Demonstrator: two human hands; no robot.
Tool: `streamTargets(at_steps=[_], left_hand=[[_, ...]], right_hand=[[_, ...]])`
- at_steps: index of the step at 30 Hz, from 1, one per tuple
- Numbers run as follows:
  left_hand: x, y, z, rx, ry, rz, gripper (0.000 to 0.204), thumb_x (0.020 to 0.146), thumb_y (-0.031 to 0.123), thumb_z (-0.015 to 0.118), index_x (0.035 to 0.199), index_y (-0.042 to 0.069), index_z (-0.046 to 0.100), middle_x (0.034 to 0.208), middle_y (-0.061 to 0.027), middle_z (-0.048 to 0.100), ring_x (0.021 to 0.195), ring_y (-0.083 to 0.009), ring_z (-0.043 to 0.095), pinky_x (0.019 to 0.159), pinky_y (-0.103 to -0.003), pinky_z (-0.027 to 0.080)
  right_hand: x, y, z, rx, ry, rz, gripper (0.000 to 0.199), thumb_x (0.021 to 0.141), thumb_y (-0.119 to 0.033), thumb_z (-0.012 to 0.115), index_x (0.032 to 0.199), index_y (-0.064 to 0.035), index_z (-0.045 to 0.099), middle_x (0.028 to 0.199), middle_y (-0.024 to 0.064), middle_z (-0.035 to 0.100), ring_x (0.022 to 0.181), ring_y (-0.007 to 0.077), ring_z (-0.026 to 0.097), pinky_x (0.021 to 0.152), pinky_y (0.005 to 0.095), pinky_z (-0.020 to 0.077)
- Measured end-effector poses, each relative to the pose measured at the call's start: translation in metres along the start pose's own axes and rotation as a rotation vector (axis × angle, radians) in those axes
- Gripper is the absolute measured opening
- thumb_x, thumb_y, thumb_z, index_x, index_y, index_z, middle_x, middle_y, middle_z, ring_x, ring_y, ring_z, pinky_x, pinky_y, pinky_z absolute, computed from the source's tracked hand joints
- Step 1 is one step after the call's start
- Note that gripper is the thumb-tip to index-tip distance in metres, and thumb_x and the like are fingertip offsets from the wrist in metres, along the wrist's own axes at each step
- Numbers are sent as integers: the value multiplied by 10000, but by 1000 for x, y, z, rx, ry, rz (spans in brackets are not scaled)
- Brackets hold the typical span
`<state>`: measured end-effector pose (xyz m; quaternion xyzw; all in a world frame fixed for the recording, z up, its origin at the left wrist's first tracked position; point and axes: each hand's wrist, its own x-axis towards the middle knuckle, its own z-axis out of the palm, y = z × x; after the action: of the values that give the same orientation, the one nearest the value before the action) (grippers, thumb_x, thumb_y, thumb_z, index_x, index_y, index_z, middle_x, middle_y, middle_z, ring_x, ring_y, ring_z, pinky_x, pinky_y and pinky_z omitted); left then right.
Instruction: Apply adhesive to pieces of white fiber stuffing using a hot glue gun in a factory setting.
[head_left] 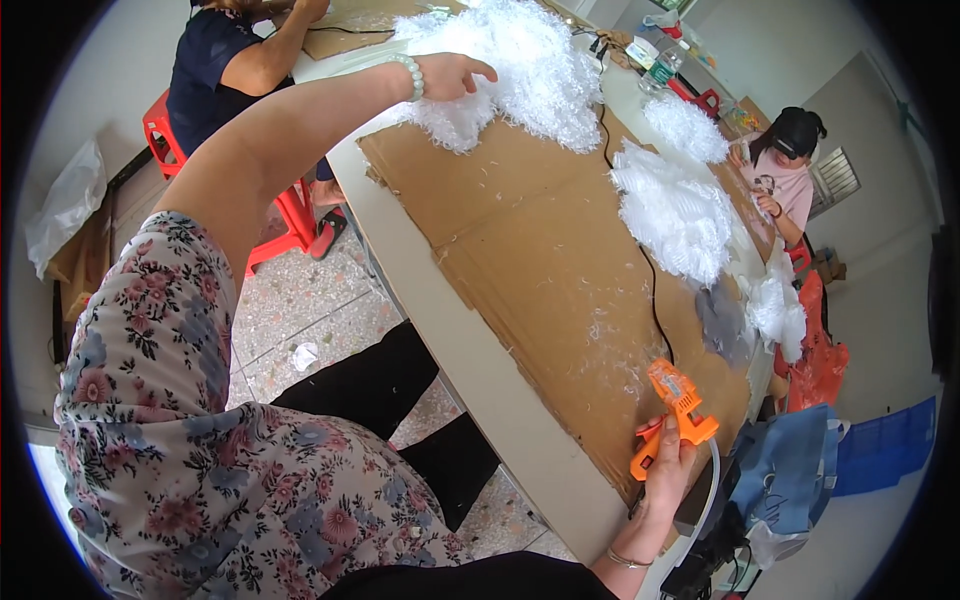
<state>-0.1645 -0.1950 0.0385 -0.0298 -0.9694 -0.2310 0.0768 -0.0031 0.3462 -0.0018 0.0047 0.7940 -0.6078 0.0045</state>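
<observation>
Orange glue gun (675, 415) half hidden in right hand (668, 478)

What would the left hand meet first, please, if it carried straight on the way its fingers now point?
Most likely the big heap of white fluffy fibre: the left hand already reaches into its edge, fingers pointing into the mass. Depth is hard to judge here, so contact is uncertain.

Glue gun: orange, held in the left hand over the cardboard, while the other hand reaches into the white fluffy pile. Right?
Not quite. The head view shows the orange glue gun held in the right hand, not the left. It does sit over the cardboard, and the left hand reaches into the white fluffy pile.
</observation>
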Motion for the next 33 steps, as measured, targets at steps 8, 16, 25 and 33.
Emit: streamTargets(at_steps=[8,16,25,33], left_hand=[[-27,11,-6,91,291,352,645,750,379,733,1311,178,488,1220,-166,588,1080,-305,589,919,-377,470],[-48,13,18,426,-14,99,410,743,164,688,1147,174,614,1283,-76,560,1213,-268,502,933,-523,399],[-83,37,75,714,337,391,403,855,307,573,1255,265,552,1342,-43,510,1334,-269,366,1030,-636,254],[-58,5,52,803,66,-1,400,906,204,430,1279,301,538,1364,-1,492,1282,-247,442,1039,-624,245]], right_hand=[[0,-1,9,3,41,-66,299,938,-350,549,950,-53,585,751,35,620,653,100,571,558,223,412],[1,-2,7,8,34,-66,272,938,-331,554,958,-61,583,761,29,620,663,105,579,553,231,420],[11,10,-2,152,56,-41,263,937,-266,542,1066,-38,555,844,53,615,711,154,611,567,258,453],[8,6,2,221,120,-15,259,943,-290,539,1054,-57,558,844,45,622,723,144,617,582,264,454]])
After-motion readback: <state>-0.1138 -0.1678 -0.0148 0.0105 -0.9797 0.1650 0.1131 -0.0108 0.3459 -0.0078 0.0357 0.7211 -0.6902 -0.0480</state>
